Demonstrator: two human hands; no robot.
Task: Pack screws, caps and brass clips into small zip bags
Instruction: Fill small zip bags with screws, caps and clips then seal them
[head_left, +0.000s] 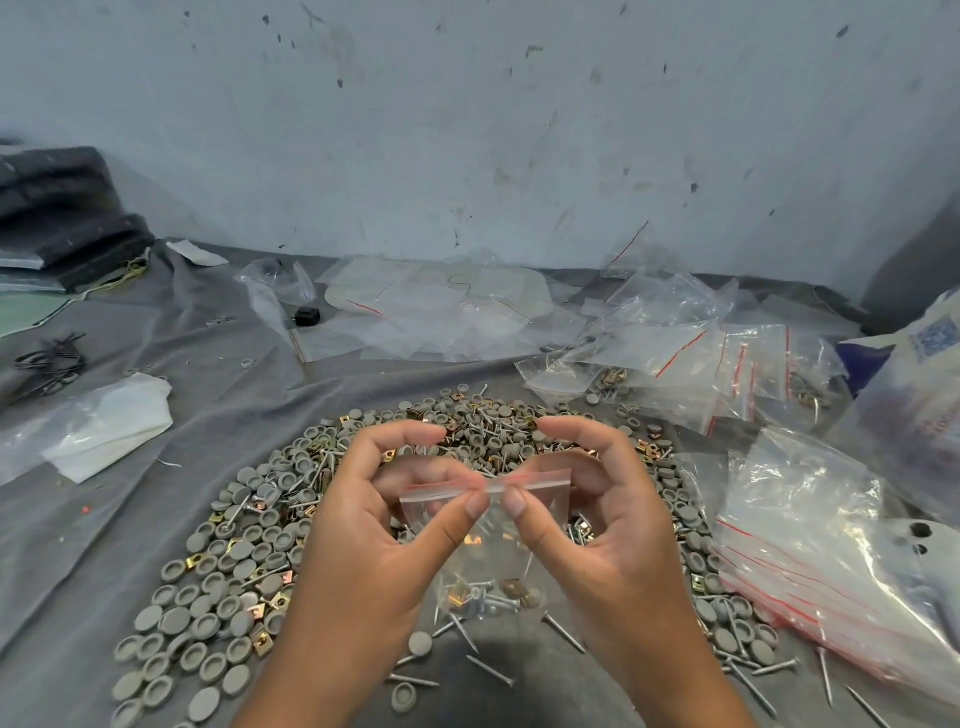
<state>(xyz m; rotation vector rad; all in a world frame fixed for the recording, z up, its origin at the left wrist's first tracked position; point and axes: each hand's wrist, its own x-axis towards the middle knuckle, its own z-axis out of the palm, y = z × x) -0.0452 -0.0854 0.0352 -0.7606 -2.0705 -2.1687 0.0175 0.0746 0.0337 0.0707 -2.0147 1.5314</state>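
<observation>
Both hands hold one small clear zip bag (485, 551) with a red strip along its top, above the pile. My left hand (374, 525) pinches the strip's left half between thumb and fingers. My right hand (597, 519) pinches its right half, the two thumbs almost touching. Screws, a grey cap and brass clips lie in the bottom of the bag (488, 597). Under the hands spreads a big heap of grey caps (218, 587), brass clips (262, 642) and silver screws (491, 670) on the grey cloth.
A stack of empty red-striped zip bags (810, 566) lies at the right, with filled bags (701, 374) behind it. Loose clear plastic (431, 312) lies at the back, a white bag (104, 426) at the left, dark foam pads (62, 213) far left. The wall stands close behind.
</observation>
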